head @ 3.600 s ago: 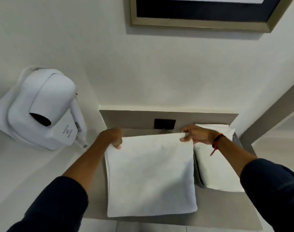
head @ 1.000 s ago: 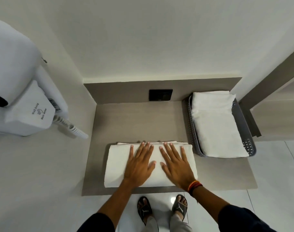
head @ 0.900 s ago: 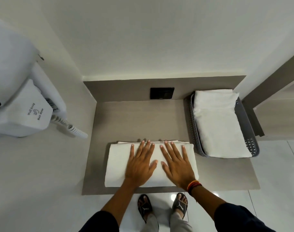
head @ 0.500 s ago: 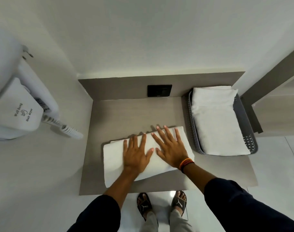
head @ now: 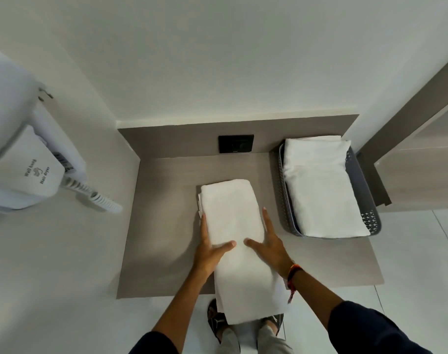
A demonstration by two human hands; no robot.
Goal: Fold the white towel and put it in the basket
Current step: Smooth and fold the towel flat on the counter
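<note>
White towel [head: 237, 241], folded into a long narrow strip, lies lengthwise on the grey-brown counter [head: 164, 226], running away from the person. Far end sits near the counter's middle; near end hangs over the front edge, above the feet. Layer edges show along its left side at the far end.

Left hand [head: 209, 249] is on the towel's left edge, fingers straight & together along the side, thumb spread across the top. Right hand [head: 269, 245] mirrors it on the right edge, fingers extended, thumb laid on top pointing inward. Thumb tips nearly meet, small gap btwn them. Both hands flat & open, bracketing the strip w/o closing around it. Red/orange wristband [head: 293, 273] on the right wrist; dark sleeves on both arms.

Grey perforated basket [head: 366, 221] stands to the right of the towel, apart from it, at the counter's right side against the back panel. Another folded white towel [head: 320, 190] fills it.

Black wall plate [head: 235, 143] on the back panel, beyond the strip. White wall hair dryer [head: 28, 172] w/ coiled cord [head: 95, 196] at far left. Sandals [head: 216, 319] on pale floor tiles below.
</note>
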